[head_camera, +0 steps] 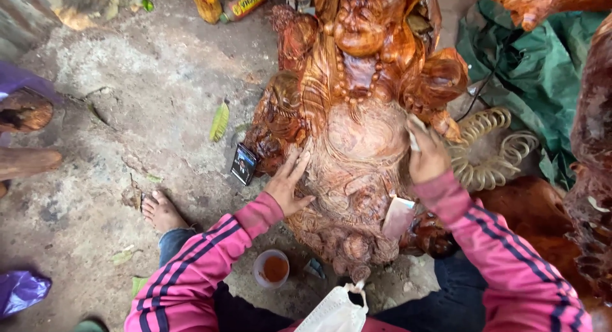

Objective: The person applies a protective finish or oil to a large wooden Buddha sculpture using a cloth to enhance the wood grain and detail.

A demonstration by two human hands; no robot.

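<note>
Resting flat on the carving, the left hand has its fingers spread and pressed against the lower left flank of the wood. The right hand is raised at the carving's right side, fingers curled and pinching a small pale piece, likely folded abrasive or cloth; what it is exactly cannot be told. The carving stands on the dirt floor directly before the person, between the knees, tilted away toward the top of the view.

It looks heavy and stiff, a solid reddish block that should not shift under a hand's pressure. Its glossy surface may be slick, while thin raised details, such as the beads and curled edges, seem the fragile parts. The broad smooth belly and the thick base look like the safest places to brace or grip.

Close around it: a dark phone leaning at the left base, a cup of brownish liquid near the person's leg, a pinkish sheet propped against the lower right, and a coiled hose just beside the right hand. A green tarp lies beyond, and more reddish wood crowds the right edge. A bare foot rests left of the carving, and a face mask hangs at the bottom of the view.
</note>
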